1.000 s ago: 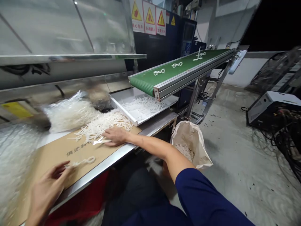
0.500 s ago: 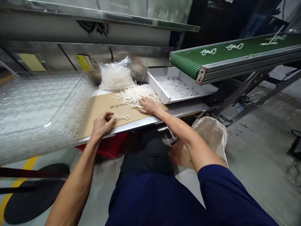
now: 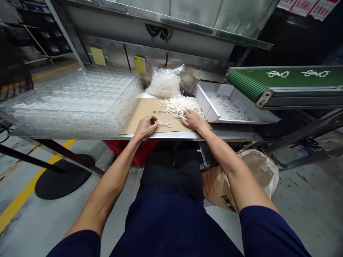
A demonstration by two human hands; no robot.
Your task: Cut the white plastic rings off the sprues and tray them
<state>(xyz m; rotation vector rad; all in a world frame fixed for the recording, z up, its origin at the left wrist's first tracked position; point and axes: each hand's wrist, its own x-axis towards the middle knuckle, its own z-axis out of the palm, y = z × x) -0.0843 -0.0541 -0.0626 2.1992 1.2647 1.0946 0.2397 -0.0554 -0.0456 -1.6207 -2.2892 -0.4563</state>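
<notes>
My left hand (image 3: 146,127) is closed in a pinch at the front of the cardboard sheet (image 3: 142,107). It grips one end of a small translucent plastic piece with a ring-shaped end (image 3: 168,124), which points right over the cardboard. My right hand (image 3: 193,120) lies at the near edge of a heap of thin white plastic sticks (image 3: 178,105). Its fingers are bent down, and a white stick shows at the thumb side; the fingertips are partly hidden among the pieces.
Stacked clear plastic trays (image 3: 80,107) stand at left. Behind the heap sits a clear bag of pieces (image 3: 164,82). A white bin (image 3: 209,103) of small white parts is at right, beside a green conveyor (image 3: 249,80) carrying looped pieces. A paper sack (image 3: 257,167) stands below.
The camera view has turned left, so the bench appears farther right. Both hands stay in nearly the same places on the cardboard, the left still pinching the ringed piece.
</notes>
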